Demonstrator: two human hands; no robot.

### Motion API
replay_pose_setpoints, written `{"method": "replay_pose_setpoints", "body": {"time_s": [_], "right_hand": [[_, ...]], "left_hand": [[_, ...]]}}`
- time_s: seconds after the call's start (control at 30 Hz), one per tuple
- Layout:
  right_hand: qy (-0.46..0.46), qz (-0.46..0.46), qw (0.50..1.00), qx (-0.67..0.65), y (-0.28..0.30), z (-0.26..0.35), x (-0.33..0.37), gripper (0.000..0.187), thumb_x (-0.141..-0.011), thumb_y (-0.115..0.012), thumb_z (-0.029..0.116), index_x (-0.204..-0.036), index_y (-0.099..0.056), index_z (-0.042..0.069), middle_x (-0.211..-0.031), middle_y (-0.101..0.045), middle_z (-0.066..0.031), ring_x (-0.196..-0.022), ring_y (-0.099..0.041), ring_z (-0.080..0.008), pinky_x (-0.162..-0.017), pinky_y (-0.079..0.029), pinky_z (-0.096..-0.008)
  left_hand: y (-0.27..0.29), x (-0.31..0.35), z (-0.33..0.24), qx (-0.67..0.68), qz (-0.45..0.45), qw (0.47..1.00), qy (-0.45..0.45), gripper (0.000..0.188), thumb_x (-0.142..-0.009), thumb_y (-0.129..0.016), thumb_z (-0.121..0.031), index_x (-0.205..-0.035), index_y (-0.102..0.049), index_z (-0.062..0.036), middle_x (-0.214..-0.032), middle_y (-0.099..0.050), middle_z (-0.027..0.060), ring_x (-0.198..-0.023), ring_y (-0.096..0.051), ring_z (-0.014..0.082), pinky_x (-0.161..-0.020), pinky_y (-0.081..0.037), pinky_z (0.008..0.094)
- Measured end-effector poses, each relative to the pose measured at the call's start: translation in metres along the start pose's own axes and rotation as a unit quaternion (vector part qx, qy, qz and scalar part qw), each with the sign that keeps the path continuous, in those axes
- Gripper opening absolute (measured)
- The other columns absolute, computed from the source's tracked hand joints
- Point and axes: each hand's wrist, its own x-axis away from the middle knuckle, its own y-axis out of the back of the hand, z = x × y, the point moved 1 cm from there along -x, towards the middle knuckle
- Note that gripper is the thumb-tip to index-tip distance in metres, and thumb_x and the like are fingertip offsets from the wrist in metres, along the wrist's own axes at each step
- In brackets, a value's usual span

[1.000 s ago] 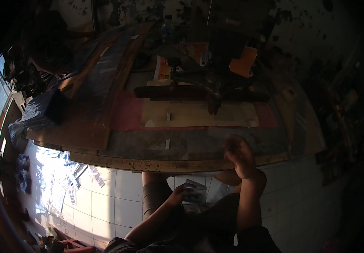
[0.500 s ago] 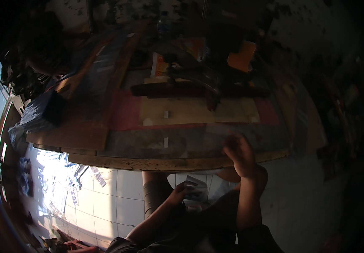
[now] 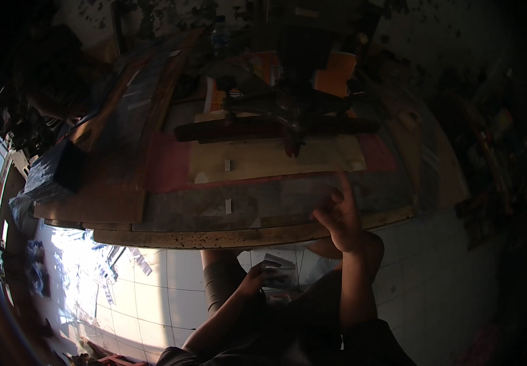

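My left hand [image 3: 254, 280] is closed over my lap on some pale flat sheets [image 3: 279, 266]; their exact kind is too dim to make out. Above the front edge of the table [image 3: 196, 236], my right hand [image 3: 343, 219] has its index finger stretched away from me and the other fingers loosely bent, with nothing visible in it. Beyond it, a cream sheet [image 3: 276, 160] lies over a pink one [image 3: 169, 160]. One small white piece [image 3: 227, 165] rests on the cream sheet, and another white strip [image 3: 228, 206] lies nearer me on the tabletop.
A dark metal device with a long bar [image 3: 239, 131] stands across the sheets' far side. Behind it are orange printed papers [image 3: 335, 74] and a bottle [image 3: 219, 38]. A plastic-covered box [image 3: 53, 166] sits at the left. Scattered strips [image 3: 138, 261] lie on the sunlit floor.
My right hand, blurred before, has its index finger stretched out toward the cream sheet. The view has shifted slightly, so the table's things appear further left. My left hand still holds the pale sheets.
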Motion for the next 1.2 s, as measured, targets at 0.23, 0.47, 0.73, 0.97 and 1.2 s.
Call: {"method": "replay_pose_setpoints", "body": {"time_s": [0.23, 0.47, 0.73, 0.97, 1.2], "right_hand": [[-0.019, 0.047, 0.996, 0.073, 0.017, -0.012, 0.004, 0.06, -0.094, -0.067, 0.0, -0.149, -0.044, -0.001, -0.134, -0.061, -0.0077, -0.089, -0.062, -0.0076, -0.083, -0.051, -0.024], [0.027, 0.051, 0.995, 0.076, 0.011, -0.009, 0.003, 0.057, -0.094, -0.064, -0.004, -0.148, -0.046, -0.001, -0.15, -0.051, -0.012, -0.096, -0.06, -0.0057, -0.085, -0.05, -0.0229], [0.036, 0.048, 0.991, 0.12, 0.015, -0.011, 0.002, 0.058, -0.095, -0.062, -0.003, -0.15, -0.045, 0.0, -0.153, -0.049, -0.0118, -0.105, -0.06, -0.0087, -0.089, -0.049, -0.0234], [0.022, 0.04, 0.993, 0.109, 0.012, -0.007, -0.001, 0.056, -0.098, -0.062, 0.003, -0.151, -0.045, 0.001, -0.155, -0.046, -0.0111, -0.118, -0.058, -0.0115, -0.091, -0.048, -0.0242], [-0.017, 0.046, 0.997, 0.057, 0.017, -0.009, 0.001, 0.059, -0.097, -0.061, 0.0, -0.152, -0.042, 0.001, -0.156, -0.045, -0.012, -0.117, -0.058, -0.0117, -0.088, -0.049, -0.0226]], "left_hand": [[0.0, -0.002, 0.005, 0.026, -0.007, 0.999, 0.036, 0.038, -0.098, -0.056, -0.013, -0.131, -0.052, 0.0079, -0.12, -0.069, 0.0219, -0.111, -0.07, 0.0309, -0.098, -0.056, 0.0418], [0.008, -0.003, 0.024, 0.076, 0.013, 0.996, 0.042, 0.037, -0.093, -0.061, -0.013, -0.127, -0.059, 0.0023, -0.125, -0.065, 0.0205, -0.113, -0.069, 0.0297, -0.101, -0.055, 0.0408], [0.004, -0.004, 0.015, 0.036, 0.012, 0.999, 0.014, 0.04, -0.099, -0.054, -0.015, -0.13, -0.053, 0.0093, -0.119, -0.07, 0.0213, -0.111, -0.069, 0.0304, -0.1, -0.053, 0.0417], [0.007, -0.005, 0.018, 0.082, 0.007, 0.994, 0.072, 0.037, -0.095, -0.057, -0.012, -0.128, -0.057, 0.0051, -0.123, -0.068, 0.0209, -0.114, -0.069, 0.0308, -0.099, -0.056, 0.0406], [0.004, -0.007, 0.014, 0.095, 0.007, 0.992, 0.085, 0.039, -0.094, -0.058, -0.015, -0.127, -0.057, 0.0062, -0.123, -0.068, 0.021, -0.112, -0.07, 0.0305, -0.098, -0.056, 0.0407]]}}
